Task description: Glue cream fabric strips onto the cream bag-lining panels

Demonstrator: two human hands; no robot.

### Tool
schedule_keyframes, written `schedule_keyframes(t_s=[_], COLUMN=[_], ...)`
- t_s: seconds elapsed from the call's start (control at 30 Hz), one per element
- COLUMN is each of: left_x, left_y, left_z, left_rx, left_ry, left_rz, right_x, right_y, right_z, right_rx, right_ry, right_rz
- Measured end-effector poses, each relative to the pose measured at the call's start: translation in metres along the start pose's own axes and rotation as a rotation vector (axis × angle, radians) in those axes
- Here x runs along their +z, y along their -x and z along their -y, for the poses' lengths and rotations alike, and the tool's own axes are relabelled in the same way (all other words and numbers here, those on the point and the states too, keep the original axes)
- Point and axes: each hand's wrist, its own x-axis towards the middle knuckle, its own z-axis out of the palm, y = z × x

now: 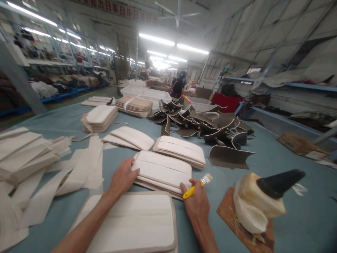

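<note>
A stack of cream rounded rectangular panels lies in front of me, its top panel (163,169) marked by a dark line along its length. My left hand (122,179) is closed on the left end of this panel, thumb on top. At the other end, my right hand (198,201) grips a paintbrush (191,192) with a yellow handle, its bristles pointing away, while its fingertips touch the panel's right edge. Nearer to me, partly under my left forearm, is another panel stack (139,219). More stacked panels (179,147) lie just beyond.
Loose cream strips (84,165) cover the left of the blue-green table. Dark curved pieces with pale edges (200,123) are heaped at the back right. A glue-stained container with a black spout (259,193) stands on a brown board (226,207). Clear bins (146,92) stand behind.
</note>
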Motion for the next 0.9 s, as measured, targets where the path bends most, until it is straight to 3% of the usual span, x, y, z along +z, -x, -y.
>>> schedule_keyframes(t_s=[0.17, 0.33, 0.6, 0.9], left_x=[-0.007, -0.011, -0.014, -0.049], left_y=[-0.004, -0.014, -0.023, -0.009], left_z=[-0.003, 0.001, -0.001, -0.011], left_rx=[-0.057, -0.073, -0.078, 0.004], left_ry=[0.103, 0.26, 0.599, 0.931], left_rz=[0.045, 0.108, 0.119, 0.116], right_x=[-0.014, -0.041, -0.076, -0.091], right_y=[0.001, 0.003, 0.014, 0.029], right_z=[0.015, 0.047, 0.115, 0.148], right_rx=[0.063, 0.012, -0.44, -0.52], right_ry=[-0.124, -0.262, -0.421, -0.572], right_rz=[-0.098, -0.17, -0.329, -0.359])
